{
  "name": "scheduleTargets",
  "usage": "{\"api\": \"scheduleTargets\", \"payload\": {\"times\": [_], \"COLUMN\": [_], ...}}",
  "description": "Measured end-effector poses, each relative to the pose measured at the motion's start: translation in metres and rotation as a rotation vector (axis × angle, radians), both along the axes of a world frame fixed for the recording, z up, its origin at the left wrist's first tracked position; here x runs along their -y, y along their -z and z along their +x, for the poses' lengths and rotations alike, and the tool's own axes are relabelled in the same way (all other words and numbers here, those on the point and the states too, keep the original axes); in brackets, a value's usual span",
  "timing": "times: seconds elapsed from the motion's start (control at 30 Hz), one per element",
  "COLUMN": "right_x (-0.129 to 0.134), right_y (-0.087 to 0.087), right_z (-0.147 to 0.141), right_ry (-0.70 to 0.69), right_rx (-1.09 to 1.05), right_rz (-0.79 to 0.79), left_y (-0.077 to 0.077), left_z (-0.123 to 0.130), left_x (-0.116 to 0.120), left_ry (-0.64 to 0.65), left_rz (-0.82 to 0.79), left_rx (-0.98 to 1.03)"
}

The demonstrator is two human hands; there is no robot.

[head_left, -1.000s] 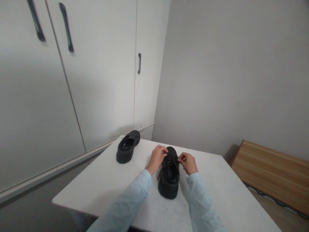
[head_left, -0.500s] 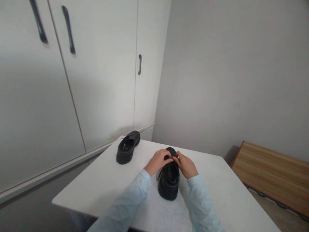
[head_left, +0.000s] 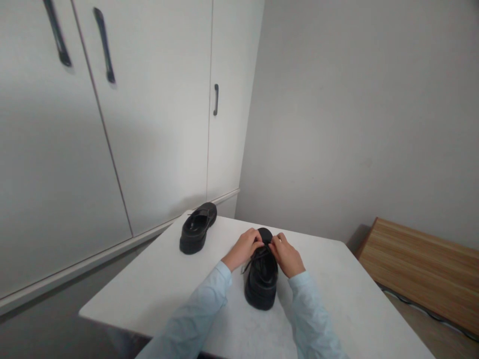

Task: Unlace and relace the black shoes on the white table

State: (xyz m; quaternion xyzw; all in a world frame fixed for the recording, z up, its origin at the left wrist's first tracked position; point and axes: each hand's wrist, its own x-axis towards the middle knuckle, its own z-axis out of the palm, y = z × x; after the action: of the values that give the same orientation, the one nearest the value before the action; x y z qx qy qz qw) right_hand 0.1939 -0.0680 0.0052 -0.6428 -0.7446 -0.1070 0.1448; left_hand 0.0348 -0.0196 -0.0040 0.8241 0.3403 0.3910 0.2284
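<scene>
A black lace-up shoe (head_left: 261, 293) stands upright on the white table, its heel facing me and its toe pointing away. My left hand (head_left: 245, 248) is at the left of the shoe's front, thumb and fingers pinched on a dark shoelace (head_left: 247, 265). Across from it, my right hand (head_left: 286, 255) pinches the lace at the right of the tongue. The fingertips hide part of the knot area, and the thin lace between them is hard to make out. A matching black shoe (head_left: 193, 243) rests farther back on the left, apart from both hands.
The white table (head_left: 157, 286) reaches from me toward a grey wall (head_left: 337, 124). White cabinets (head_left: 160, 114) with dark handles line the left side. At the right, beyond the table's edge, lies a wood-grain panel (head_left: 426, 269), with a cable along its lower edge.
My hands have drawn slightly apart over the shoe's front, and more of the toe and lace shows between them. Both shoes have kept their places.
</scene>
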Motion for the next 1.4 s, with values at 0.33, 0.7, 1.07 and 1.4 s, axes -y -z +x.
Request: {"api": "scheduleTargets", "payload": {"times": [0.33, 0.7, 1.07, 1.4], "right_x": [-0.004, -0.004, -0.01, -0.015], "right_y": [-0.005, -0.006, 0.006, 0.014], "right_z": [0.018, 0.011, 0.007, 0.017], "right_ry": [-0.143, -0.118, -0.01, 0.059], "right_rx": [-0.52, -1.304, -0.959, -0.661], "right_rz": [0.03, -0.333, -0.142, 0.019], "left_y": [0.002, -0.002, 0.007, 0.013], "left_z": [-0.013, 0.001, 0.007, 0.006], "left_x": [-0.006, 0.004, -0.001, -0.005], "left_ry": [0.03, 0.124, -0.023, -0.094], "left_rz": [-0.326, -0.811, -0.337, -0.441], "left_rx": [0.167, 0.463, 0.195, 0.26]}}
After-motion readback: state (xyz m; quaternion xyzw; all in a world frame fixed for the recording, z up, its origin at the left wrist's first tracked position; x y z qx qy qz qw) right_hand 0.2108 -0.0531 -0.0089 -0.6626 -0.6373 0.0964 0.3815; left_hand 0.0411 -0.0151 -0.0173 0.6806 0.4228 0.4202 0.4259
